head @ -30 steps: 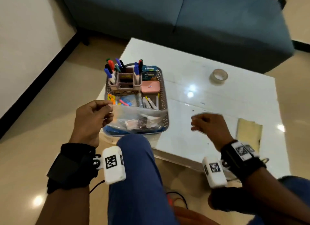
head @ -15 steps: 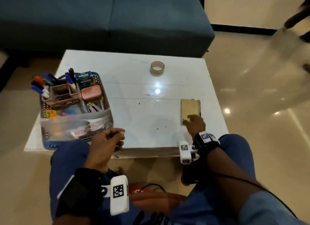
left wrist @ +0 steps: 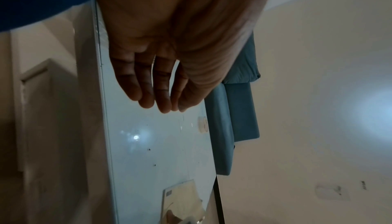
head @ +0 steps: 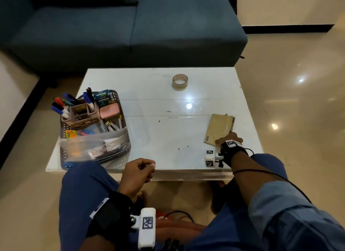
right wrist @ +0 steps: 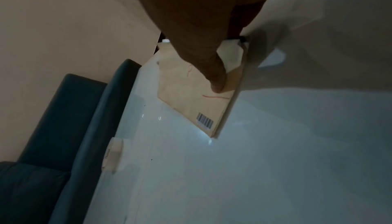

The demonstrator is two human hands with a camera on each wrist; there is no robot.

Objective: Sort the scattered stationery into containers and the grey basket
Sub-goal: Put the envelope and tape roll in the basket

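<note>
right hand (head: 229, 138) grip: pinching brown envelope (head: 218, 129) | left hand (head: 137, 173) loose, empty | tape roll (head: 180, 81) far side

Grey latticed basket (head: 125, 108), pink case (head: 109, 111), brown barcoded envelope (head: 218, 128), white table (head: 205, 93), blue sofa (head: 130, 26).

A big blue sofa (head: 130, 26) stands behind the white worktop (head: 158, 134), close to its far edge. The worktop is shiny, with bright spots of light and a few small dark specks on it. The floor (head: 298, 82) around it is pale and glossy. A dark strip (head: 287, 28) runs along the bottom of the wall.
</note>
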